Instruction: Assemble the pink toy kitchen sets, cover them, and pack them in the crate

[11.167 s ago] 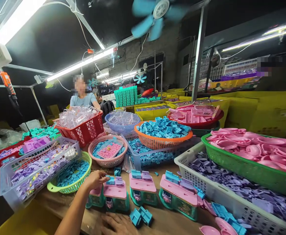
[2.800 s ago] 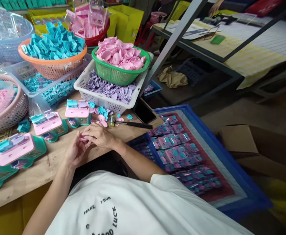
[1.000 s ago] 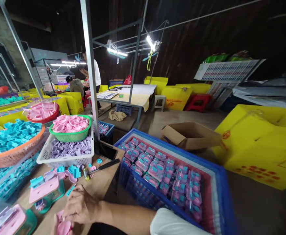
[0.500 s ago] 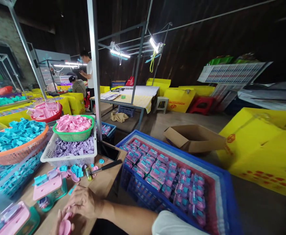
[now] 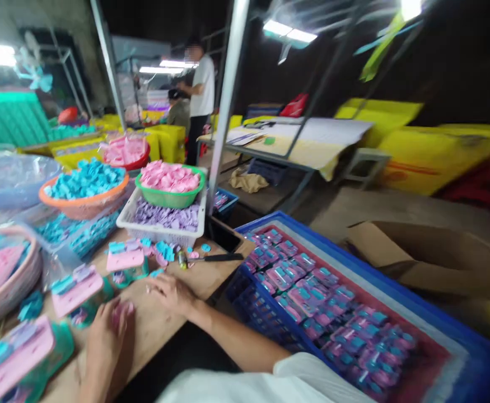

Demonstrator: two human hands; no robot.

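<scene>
My left hand (image 5: 107,330) is curled around a small pink piece (image 5: 121,313) above the wooden worktop (image 5: 144,336). To its right, my right hand (image 5: 171,292) rests low over the worktop, fingers bent toward the left; whether anything is between its fingertips is too blurred to tell. Pink and teal toy assemblies (image 5: 79,294) stand in a row left of and beyond my hands. Behind my right hand are loose blue pieces (image 5: 166,250), a small yellowish bottle (image 5: 182,259) and a black-handled tool (image 5: 223,257).
A blue crate (image 5: 265,313) of packed toys stands at the right, beside an open cardboard box (image 5: 429,257). Baskets of pink, purple (image 5: 164,215) and blue parts (image 5: 87,182) line the back left. A metal post (image 5: 228,95) rises behind the worktop. Two people are in the background.
The view has swung left, bringing more baskets into sight. My hands, close together before, are now apart, and the pink piece stays with my left hand.
</scene>
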